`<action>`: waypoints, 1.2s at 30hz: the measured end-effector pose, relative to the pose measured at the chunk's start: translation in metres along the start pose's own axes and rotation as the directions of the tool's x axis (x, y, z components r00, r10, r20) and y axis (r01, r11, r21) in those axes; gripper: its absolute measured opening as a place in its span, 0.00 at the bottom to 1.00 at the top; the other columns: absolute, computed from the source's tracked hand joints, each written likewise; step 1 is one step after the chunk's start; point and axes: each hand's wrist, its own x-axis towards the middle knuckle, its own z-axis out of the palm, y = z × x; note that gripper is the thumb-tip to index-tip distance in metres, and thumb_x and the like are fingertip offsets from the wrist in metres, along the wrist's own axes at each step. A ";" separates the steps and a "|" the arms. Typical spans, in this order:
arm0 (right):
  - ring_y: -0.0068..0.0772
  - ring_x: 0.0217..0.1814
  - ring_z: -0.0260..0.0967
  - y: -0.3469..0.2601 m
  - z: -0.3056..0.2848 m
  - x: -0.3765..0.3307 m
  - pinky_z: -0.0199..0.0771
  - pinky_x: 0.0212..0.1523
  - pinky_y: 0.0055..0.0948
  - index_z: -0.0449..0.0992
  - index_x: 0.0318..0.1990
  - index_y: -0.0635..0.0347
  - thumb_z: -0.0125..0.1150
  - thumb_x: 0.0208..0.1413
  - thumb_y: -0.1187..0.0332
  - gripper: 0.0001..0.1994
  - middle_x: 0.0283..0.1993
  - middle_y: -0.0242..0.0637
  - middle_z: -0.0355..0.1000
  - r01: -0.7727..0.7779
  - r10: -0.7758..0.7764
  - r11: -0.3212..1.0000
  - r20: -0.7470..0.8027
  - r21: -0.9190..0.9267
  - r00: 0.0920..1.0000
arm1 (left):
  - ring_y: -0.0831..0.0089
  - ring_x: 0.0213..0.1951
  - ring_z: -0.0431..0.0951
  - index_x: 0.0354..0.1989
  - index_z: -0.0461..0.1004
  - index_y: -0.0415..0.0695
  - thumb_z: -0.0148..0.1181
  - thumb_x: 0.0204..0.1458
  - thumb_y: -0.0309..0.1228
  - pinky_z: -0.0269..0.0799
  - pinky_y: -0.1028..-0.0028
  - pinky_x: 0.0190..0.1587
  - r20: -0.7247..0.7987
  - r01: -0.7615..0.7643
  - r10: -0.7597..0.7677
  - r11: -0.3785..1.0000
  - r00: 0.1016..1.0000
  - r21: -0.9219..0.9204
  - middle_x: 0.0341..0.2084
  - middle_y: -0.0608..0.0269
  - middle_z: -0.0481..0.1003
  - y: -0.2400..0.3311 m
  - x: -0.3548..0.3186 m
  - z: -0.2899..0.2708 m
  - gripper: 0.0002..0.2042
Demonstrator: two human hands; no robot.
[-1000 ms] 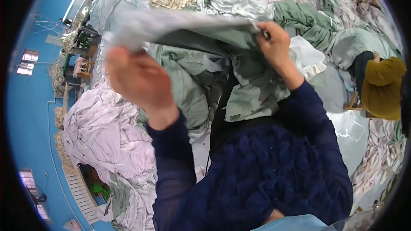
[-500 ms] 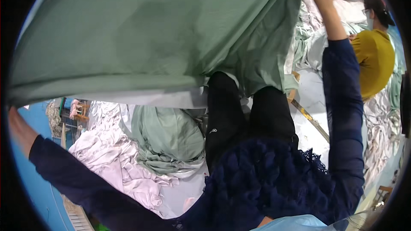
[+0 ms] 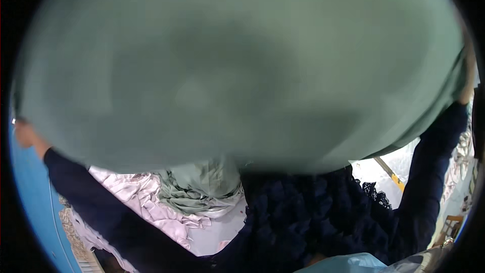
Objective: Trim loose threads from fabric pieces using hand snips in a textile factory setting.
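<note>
A wide sheet of sage-green cloth (image 3: pixel 303 121) is stretched between my two arms and fills most of the view, close up and blurred. My left hand (image 3: pixel 25 134) is closed on its edge at the far left. Out at the right rim, my right hand (image 3: pixel 469 55) is raised at the cloth's other side; it is smeared and partly hidden, but the cloth pulls taut toward it. Behind the lower edge of the sheet, my legs are covered from sight.
Below the sheet, crumpled pale pink cloth (image 3: pixel 144 197) and a green cloth heap (image 3: pixel 199 187) lie on the light floor. A yellow-and-dark strip (image 3: pixel 391 172) shows at right, with a small wooden stool (image 3: pixel 451 227) farther down. Blue surface (image 3: pixel 35 187) runs along the left.
The green cloth has come up and closer, now covering my legs, the coworker and the right-hand heaps. My right hand has swung outward to the right and lower; my left hand stays near the left rim.
</note>
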 end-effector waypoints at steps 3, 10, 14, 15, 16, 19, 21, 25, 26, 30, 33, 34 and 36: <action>0.29 0.24 0.72 -0.035 0.091 -0.054 0.72 0.31 0.25 0.81 0.33 0.60 0.69 0.51 0.56 0.15 0.26 0.29 0.78 -0.158 0.150 0.973 0.055 0.169 0.987 | 0.51 0.35 0.82 0.34 0.81 0.44 0.45 0.61 0.42 0.76 0.54 0.31 0.126 0.019 0.016 0.964 0.992 -0.266 0.34 0.52 0.82 0.077 -0.135 0.094 0.18; 0.12 0.29 0.70 0.201 0.052 -0.074 0.69 0.31 0.16 0.80 0.37 0.59 0.68 0.56 0.68 0.06 0.31 0.23 0.77 -0.651 0.579 0.756 0.539 -0.073 0.612 | 0.43 0.25 0.75 0.25 0.78 0.26 0.50 0.56 0.39 0.67 0.51 0.34 0.415 0.292 0.044 0.642 0.909 -0.708 0.22 0.38 0.77 0.191 -0.428 0.014 0.23; 0.13 0.28 0.71 0.270 0.055 -0.093 0.71 0.30 0.18 0.81 0.34 0.59 0.67 0.58 0.67 0.06 0.30 0.24 0.77 -0.746 0.693 0.664 0.415 -0.049 0.590 | 0.57 0.26 0.75 0.28 0.76 0.25 0.52 0.53 0.35 0.67 0.59 0.33 0.738 0.655 0.015 0.450 0.674 -0.607 0.24 0.47 0.79 0.204 -0.518 0.045 0.19; 0.13 0.28 0.71 0.281 0.054 -0.094 0.71 0.30 0.18 0.81 0.34 0.59 0.67 0.58 0.67 0.06 0.30 0.24 0.77 -0.755 0.704 0.653 0.411 -0.055 0.579 | 0.62 0.25 0.75 0.28 0.76 0.25 0.52 0.52 0.34 0.67 0.62 0.32 0.828 0.784 0.012 0.315 0.560 -0.535 0.23 0.51 0.79 0.211 -0.532 0.047 0.18; 0.13 0.28 0.71 0.289 0.053 -0.100 0.70 0.30 0.18 0.80 0.35 0.59 0.67 0.58 0.66 0.07 0.30 0.24 0.77 -0.769 0.728 0.635 0.388 -0.074 0.565 | 0.70 0.26 0.73 0.28 0.76 0.25 0.52 0.51 0.33 0.67 0.65 0.31 0.859 0.811 -0.026 0.346 0.511 -0.472 0.23 0.58 0.78 0.215 -0.542 0.047 0.17; 0.14 0.28 0.71 0.307 0.052 -0.109 0.69 0.29 0.18 0.81 0.34 0.59 0.67 0.58 0.64 0.08 0.29 0.24 0.77 -0.802 0.772 0.592 0.341 -0.080 0.536 | 0.70 0.25 0.71 0.26 0.76 0.25 0.52 0.51 0.33 0.65 0.64 0.29 0.858 0.768 0.089 0.407 0.506 -0.495 0.20 0.57 0.76 0.226 -0.565 0.057 0.17; 0.14 0.28 0.70 0.322 0.054 -0.112 0.68 0.29 0.18 0.81 0.34 0.59 0.67 0.58 0.63 0.08 0.29 0.24 0.77 -0.819 0.786 0.570 0.330 -0.062 0.522 | 0.66 0.23 0.72 0.24 0.76 0.26 0.52 0.51 0.34 0.65 0.62 0.29 0.830 0.657 0.162 0.539 0.534 -0.528 0.19 0.54 0.76 0.232 -0.574 0.074 0.18; 0.15 0.30 0.67 0.348 0.068 -0.121 0.65 0.31 0.19 0.81 0.35 0.62 0.68 0.57 0.62 0.11 0.30 0.24 0.75 -0.722 0.775 0.629 0.155 -0.288 0.613 | 0.52 0.19 0.73 0.19 0.74 0.28 0.52 0.52 0.37 0.64 0.54 0.28 0.698 0.244 0.330 0.772 0.636 -0.587 0.15 0.45 0.75 0.235 -0.588 0.124 0.20; 0.14 0.30 0.67 0.354 0.063 -0.124 0.64 0.31 0.19 0.81 0.35 0.62 0.68 0.57 0.62 0.11 0.30 0.24 0.75 -0.731 0.777 0.626 0.145 -0.272 0.612 | 0.49 0.20 0.73 0.19 0.75 0.29 0.52 0.52 0.39 0.65 0.53 0.29 0.692 0.253 0.352 0.750 0.630 -0.611 0.16 0.44 0.76 0.247 -0.593 0.118 0.21; 0.15 0.30 0.67 0.371 0.051 -0.130 0.64 0.31 0.19 0.81 0.36 0.62 0.67 0.58 0.63 0.10 0.30 0.23 0.75 -0.753 0.782 0.623 0.138 -0.212 0.608 | 0.48 0.20 0.73 0.19 0.75 0.31 0.54 0.53 0.39 0.65 0.53 0.30 0.692 0.240 0.399 0.736 0.602 -0.633 0.17 0.44 0.76 0.274 -0.602 0.111 0.20; 0.14 0.31 0.68 0.369 0.050 -0.132 0.64 0.32 0.18 0.81 0.37 0.62 0.66 0.60 0.64 0.09 0.31 0.23 0.75 -0.764 0.801 0.597 0.132 -0.245 0.583 | 0.50 0.20 0.73 0.20 0.75 0.31 0.55 0.53 0.38 0.65 0.54 0.29 0.804 0.454 0.311 0.697 0.507 -0.556 0.16 0.44 0.75 0.285 -0.607 0.095 0.19; 0.14 0.31 0.68 0.371 0.052 -0.134 0.64 0.32 0.18 0.81 0.37 0.62 0.66 0.60 0.64 0.09 0.31 0.23 0.75 -0.763 0.800 0.599 0.150 -0.243 0.581 | 0.53 0.19 0.72 0.19 0.74 0.31 0.56 0.53 0.37 0.65 0.55 0.29 0.825 0.512 0.308 0.666 0.474 -0.543 0.15 0.46 0.74 0.282 -0.607 0.094 0.19; 0.13 0.31 0.67 0.380 0.045 -0.137 0.63 0.32 0.18 0.81 0.36 0.61 0.65 0.60 0.65 0.09 0.30 0.22 0.74 -0.756 0.788 0.613 0.098 -0.230 0.608 | 0.62 0.18 0.67 0.19 0.72 0.31 0.57 0.53 0.35 0.63 0.58 0.27 0.848 0.555 0.330 0.647 0.414 -0.523 0.13 0.49 0.71 0.280 -0.609 0.096 0.18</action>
